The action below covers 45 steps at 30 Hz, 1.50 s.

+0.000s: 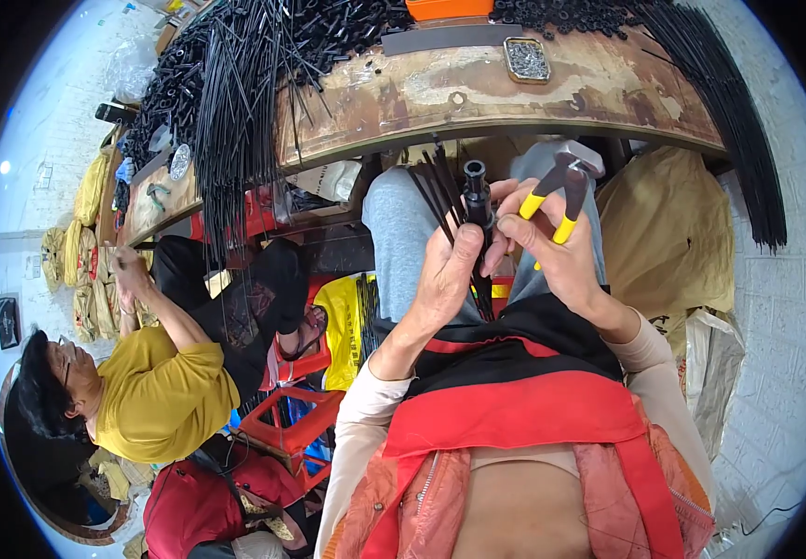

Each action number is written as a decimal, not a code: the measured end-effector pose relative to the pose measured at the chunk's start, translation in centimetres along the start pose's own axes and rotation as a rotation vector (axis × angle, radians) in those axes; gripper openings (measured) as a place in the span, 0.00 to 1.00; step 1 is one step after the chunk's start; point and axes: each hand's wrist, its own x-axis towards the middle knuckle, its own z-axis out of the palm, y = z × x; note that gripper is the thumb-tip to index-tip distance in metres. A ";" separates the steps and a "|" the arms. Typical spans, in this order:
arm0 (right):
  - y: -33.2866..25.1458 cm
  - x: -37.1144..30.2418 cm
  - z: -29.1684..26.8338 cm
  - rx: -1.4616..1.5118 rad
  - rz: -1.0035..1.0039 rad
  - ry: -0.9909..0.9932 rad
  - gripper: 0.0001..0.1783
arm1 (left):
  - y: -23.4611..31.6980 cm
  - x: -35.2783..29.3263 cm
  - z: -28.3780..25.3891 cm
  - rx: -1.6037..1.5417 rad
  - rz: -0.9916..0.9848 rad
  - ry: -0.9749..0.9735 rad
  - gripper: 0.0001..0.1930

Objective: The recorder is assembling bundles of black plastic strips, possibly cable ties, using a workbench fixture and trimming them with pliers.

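Over my lap, my left hand (448, 270) is wrapped round a black tubular piece (476, 186) with a ringed end pointing up. Several thin black rods (436, 191) fan out beside it from the same hand, their lower ends below my fist. My right hand (552, 247) grips a pair of pincers (575, 168) with black and yellow handles, the metal head tilted up and away from the tube. Its thumb and fingertips come close to the side of the tube; whether they pinch something small there, I cannot tell.
Ahead stands a worn wooden table (384, 112) bearing heaped black parts (338, 33), an orange container (450, 8) and a small tray of metal bits (526, 61). Long rod bundles overhang it at left (235, 130) and right (743, 121). A co-worker (170, 391) sits at left near a red stool (291, 424).
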 end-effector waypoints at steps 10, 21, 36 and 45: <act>-4.8 0.7 -3.2 -0.617 0.404 -0.224 0.16 | -1.0 0.9 -2.5 -0.185 -0.014 -0.110 0.41; -6.6 -0.9 -4.4 -0.693 0.411 -0.507 0.24 | -0.8 0.3 -1.9 -0.186 -0.044 -0.169 0.34; -10.5 1.5 -2.5 -0.628 0.902 -0.578 0.19 | -0.8 -0.6 -2.0 -0.119 0.036 -0.192 0.32; -9.3 2.5 -2.1 -0.397 1.164 -0.597 0.21 | -0.3 -1.1 -2.5 -0.177 0.024 -0.137 0.30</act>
